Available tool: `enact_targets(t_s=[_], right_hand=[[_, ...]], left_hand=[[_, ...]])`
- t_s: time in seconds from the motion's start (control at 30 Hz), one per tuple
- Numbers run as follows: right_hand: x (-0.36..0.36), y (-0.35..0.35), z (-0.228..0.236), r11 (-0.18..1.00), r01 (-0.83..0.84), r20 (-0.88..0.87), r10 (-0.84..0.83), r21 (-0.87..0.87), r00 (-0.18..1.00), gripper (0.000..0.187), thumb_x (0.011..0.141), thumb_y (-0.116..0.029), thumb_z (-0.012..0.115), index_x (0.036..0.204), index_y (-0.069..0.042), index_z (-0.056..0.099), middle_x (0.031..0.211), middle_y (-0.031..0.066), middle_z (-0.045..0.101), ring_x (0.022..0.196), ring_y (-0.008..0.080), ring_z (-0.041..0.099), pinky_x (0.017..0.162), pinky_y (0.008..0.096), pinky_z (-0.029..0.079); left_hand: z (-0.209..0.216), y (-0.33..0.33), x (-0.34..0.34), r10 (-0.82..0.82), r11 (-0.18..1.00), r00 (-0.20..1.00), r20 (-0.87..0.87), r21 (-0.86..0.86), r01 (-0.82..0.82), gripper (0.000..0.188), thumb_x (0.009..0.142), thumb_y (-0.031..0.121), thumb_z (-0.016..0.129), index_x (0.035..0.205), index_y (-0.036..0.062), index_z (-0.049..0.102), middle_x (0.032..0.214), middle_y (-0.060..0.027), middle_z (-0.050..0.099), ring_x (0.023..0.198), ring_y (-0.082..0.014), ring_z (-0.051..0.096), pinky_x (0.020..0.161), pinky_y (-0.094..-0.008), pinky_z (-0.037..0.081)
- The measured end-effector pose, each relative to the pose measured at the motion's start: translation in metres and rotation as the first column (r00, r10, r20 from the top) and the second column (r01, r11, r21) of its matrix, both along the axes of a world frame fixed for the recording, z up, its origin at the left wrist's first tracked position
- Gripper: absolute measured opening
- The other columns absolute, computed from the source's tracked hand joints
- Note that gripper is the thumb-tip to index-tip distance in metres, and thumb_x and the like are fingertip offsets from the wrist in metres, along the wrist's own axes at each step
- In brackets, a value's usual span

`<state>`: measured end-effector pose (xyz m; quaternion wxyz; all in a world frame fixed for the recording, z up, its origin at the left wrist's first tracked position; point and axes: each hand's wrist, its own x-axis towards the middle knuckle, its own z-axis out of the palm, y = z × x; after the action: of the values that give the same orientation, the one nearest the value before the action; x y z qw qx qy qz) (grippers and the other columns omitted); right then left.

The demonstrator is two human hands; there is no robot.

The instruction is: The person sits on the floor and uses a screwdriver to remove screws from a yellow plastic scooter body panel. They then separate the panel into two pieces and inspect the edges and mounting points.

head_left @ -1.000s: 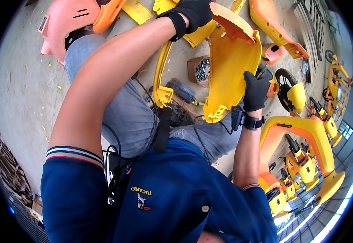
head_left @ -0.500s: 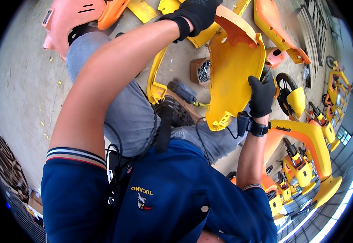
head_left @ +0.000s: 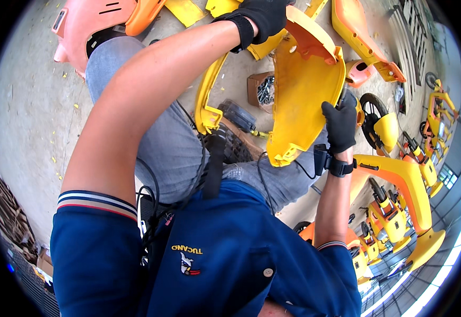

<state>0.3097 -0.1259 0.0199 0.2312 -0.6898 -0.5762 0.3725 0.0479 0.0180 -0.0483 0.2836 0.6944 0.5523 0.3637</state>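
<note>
A curved yellow plastic scooter panel (head_left: pixel 302 95) with an orange upper part (head_left: pixel 311 34) is held tilted over my knees, its inner face toward me. My left hand (head_left: pixel 265 20), in a black glove, is closed at the panel's top edge; its fingertips are partly hidden. My right hand (head_left: pixel 340 126), also gloved, grips the panel's right edge, thumb on the near side and the other fingers mostly hidden. Something dark shows just above that hand, too unclear to name. A narrow yellow trim piece (head_left: pixel 205 105) is left of the panel.
A cardboard box (head_left: pixel 260 92) of small metal parts sits on the floor, near a clear-lidded dark case (head_left: pixel 237 115). A pink shell (head_left: pixel 90 26) lies at upper left, a yellow-orange panel (head_left: pixel 360 39) at upper right. A wheel (head_left: pixel 372 119) and several yellow scooters (head_left: pixel 392 219) stand to the right.
The panel has tipped slightly, its lower end rising a little. My right hand has shifted slightly left along with it; both hands keep their places on the panel.
</note>
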Motion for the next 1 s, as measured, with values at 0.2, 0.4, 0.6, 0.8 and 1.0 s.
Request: enact_targets(t_s=[0.2, 0.4, 0.6, 0.8, 1.0], right_hand=[[-0.009, 0.009, 0.016, 0.999, -0.013, -0.126, 0.016, 0.029, 0.992, 0.039, 0.079, -0.005, 0.06, 0.117, 0.005, 0.06, 0.094, 0.0064, 0.069, 0.077, 0.0119, 0.063, 0.069, 0.0274, 0.051], [-0.023, 0.001, 0.006, 0.999, -0.025, -0.014, 0.026, 0.026, 1.0, 0.037, 0.077, -0.004, 0.06, 0.112, 0.006, 0.056, 0.095, 0.0096, 0.067, 0.078, 0.0147, 0.062, 0.071, 0.029, 0.05], [-0.01, 0.013, -0.003, 0.997, -0.075, -0.099, 0.075, 0.002, 0.992, 0.036, 0.08, -0.007, 0.064, 0.113, 0.005, 0.054, 0.093, 0.0092, 0.065, 0.079, 0.0142, 0.06, 0.072, 0.029, 0.05], [-0.003, 0.027, -0.011, 0.991, -0.02, -0.277, -0.018, -0.135, 0.961, 0.035, 0.087, -0.01, 0.064, 0.119, 0.003, 0.055, 0.106, 0.008, 0.065, 0.091, 0.0134, 0.061, 0.081, 0.0278, 0.049], [-0.001, 0.031, -0.015, 0.983, 0.025, -0.387, -0.095, -0.183, 0.917, 0.04, 0.084, -0.005, 0.061, 0.123, 0.002, 0.053, 0.107, 0.008, 0.065, 0.091, 0.014, 0.062, 0.079, 0.0272, 0.05]], left_hand=[[0.004, -0.003, -0.009, -0.001, 1.0, 1.0, -0.005, 0.015, 0.001, 0.032, 0.08, 0.009, 0.065, 0.111, 0.0051, 0.066, 0.106, -0.0214, 0.067, 0.102, -0.0368, 0.064, 0.089, -0.0407, 0.05], [-0.016, -0.004, -0.003, 0.056, 0.996, 0.998, 0.035, 0.071, -0.058, 0.032, 0.08, 0.009, 0.064, 0.112, 0.0053, 0.066, 0.106, -0.0212, 0.067, 0.101, -0.0371, 0.064, 0.089, -0.0412, 0.051], [0.011, -0.013, -0.005, -0.038, 0.999, 0.999, 0.019, -0.025, 0.038, 0.038, 0.077, 0.012, 0.07, 0.114, 0.0039, 0.065, 0.108, -0.0229, 0.066, 0.102, -0.038, 0.063, 0.09, -0.0418, 0.05], [0.022, -0.018, -0.01, -0.096, 0.993, 0.995, 0.034, -0.059, 0.098, 0.041, 0.076, 0.015, 0.072, 0.115, 0.0031, 0.064, 0.109, -0.0241, 0.065, 0.103, -0.0391, 0.062, 0.09, -0.0424, 0.05], [-0.008, 0.001, -0.006, -0.164, 0.985, 0.979, -0.124, -0.078, 0.155, 0.035, 0.08, 0.021, 0.07, 0.111, 0.0074, 0.063, 0.102, -0.0191, 0.068, 0.096, -0.0363, 0.065, 0.081, -0.0437, 0.052]])
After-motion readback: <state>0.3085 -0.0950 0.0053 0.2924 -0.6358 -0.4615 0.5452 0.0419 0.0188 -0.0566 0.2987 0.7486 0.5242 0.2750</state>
